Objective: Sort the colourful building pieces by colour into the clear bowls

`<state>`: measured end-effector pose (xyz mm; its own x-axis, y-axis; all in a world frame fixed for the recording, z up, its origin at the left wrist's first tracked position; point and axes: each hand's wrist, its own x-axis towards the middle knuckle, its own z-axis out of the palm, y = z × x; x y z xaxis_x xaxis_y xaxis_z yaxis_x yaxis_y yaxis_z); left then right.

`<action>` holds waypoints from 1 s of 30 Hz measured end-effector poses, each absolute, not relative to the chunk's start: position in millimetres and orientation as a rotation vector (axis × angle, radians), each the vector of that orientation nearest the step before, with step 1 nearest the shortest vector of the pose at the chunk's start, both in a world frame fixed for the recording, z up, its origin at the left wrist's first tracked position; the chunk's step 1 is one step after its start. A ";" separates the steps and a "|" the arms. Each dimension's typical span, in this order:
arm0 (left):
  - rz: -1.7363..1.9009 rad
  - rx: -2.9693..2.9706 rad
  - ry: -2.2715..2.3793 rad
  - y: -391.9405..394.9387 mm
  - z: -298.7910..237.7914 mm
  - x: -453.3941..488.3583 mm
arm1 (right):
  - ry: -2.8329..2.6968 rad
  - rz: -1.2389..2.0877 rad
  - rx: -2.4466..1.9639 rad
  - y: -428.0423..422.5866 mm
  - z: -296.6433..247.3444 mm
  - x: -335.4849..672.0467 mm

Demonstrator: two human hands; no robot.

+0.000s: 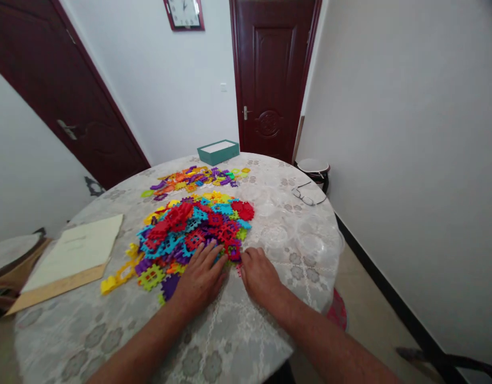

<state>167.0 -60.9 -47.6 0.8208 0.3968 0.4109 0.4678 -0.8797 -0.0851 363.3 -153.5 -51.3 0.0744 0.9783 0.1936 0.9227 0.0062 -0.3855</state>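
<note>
A heap of colourful plastic interlocking building pieces [193,226] lies on the round table, mostly red, blue, purple and yellow. My left hand [201,274] rests on the near side of this heap, palm down with its fingers spread. Close by on the right, my right hand [259,274] touches the table at the heap's edge, fingers curled together. A red piece [232,249] sits between the two hands. A bit of pinkish red shows beside the right thumb, but whatever those fingers hold is hidden.
Behind the heap are a smaller spread of pieces [193,178] and a green box [218,154]. Eyeglasses [307,200] lie at the right, a paper sheet [75,245] on a board at the left. A patterned cloth [238,341] covers the table.
</note>
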 end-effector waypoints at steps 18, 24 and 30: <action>-0.902 -2.714 -1.103 -15.2 -32.8 114.4 | -1.743 0.244 -1.756 -78.8 -62.7 312.0; -1.136 -2.740 -1.214 8.6 -31.7 121.7 | -1.605 0.207 -1.696 -37.0 -64.2 305.1; -1.390 -2.699 -1.176 7.8 -12.2 96.6 | -1.476 0.146 -1.613 -26.3 -64.0 303.0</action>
